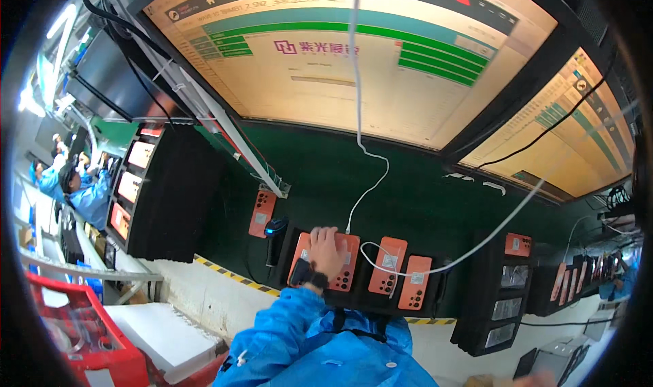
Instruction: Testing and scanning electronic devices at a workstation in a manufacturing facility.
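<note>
My left hand (328, 252), with a dark band at the wrist, lies over two orange phones in a black holder (326, 297). Its fingers bend at the top edge, closed on a phone; their tips are partly hidden. The left phone (300, 249) shows beside the hand. A white cable runs into the top of the right phone (347, 273). Two more orange phones, one (388, 264) and another (415, 283), lie to the right, backs up, with pale labels. At the lower right rim, a blurred skin-coloured patch looks like my right hand (539, 379); its fingers cannot be made out.
A large monitor (299, 81) and a second screen (564, 128) stand behind the green bench top (306, 162). A handheld scanner (274, 241) and another phone (262, 213) are left of the holder. Black racks (183, 190) flank the bench; a red bin (88, 326) is lower left.
</note>
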`<state>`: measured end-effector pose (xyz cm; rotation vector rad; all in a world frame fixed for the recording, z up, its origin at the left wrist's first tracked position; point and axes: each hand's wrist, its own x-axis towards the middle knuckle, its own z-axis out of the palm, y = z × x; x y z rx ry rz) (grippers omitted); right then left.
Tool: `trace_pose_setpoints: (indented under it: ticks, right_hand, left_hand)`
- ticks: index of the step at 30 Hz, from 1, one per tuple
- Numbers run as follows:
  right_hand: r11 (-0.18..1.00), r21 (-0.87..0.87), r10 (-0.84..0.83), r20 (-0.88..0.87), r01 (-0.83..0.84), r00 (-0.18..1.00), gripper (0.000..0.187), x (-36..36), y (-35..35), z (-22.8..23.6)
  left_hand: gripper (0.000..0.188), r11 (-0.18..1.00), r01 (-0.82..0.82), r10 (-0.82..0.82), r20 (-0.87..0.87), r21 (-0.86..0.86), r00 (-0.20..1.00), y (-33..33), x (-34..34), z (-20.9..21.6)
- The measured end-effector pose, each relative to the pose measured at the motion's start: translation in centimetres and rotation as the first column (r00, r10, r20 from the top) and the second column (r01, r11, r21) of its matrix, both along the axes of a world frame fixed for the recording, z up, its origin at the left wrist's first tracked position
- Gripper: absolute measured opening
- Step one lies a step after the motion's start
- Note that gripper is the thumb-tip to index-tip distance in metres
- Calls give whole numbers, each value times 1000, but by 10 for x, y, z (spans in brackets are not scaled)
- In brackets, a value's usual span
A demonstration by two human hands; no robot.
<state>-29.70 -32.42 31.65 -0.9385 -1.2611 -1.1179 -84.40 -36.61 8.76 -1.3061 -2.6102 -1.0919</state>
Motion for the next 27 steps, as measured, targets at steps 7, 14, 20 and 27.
trace_pose_setpoints:
  ticks: [7, 14, 20, 27]
  right_hand:
    - [-344, -342, -280, -852, -875, 443, 22, -289, -15, -105]
    - [-63, -937, 260, -348, -344, 901, 32, -318, -25, -256]
    - [-149, -948, 289, -315, -282, 904, 22, -295, -14, -260]
    - [-129, -552, -175, -805, -824, 567, 23, -280, 29, -239]
  left_hand:
    - [26, 866, 111, -55, 127, -487, 990, 28, -14, -29]
    - [20, 887, 345, -341, 68, -307, 938, 11, -18, -55]
    - [30, 849, 523, -522, 32, -74, 852, -39, -5, -54]
    - [18, 955, 285, -213, 494, -76, 843, -49, -11, -13]
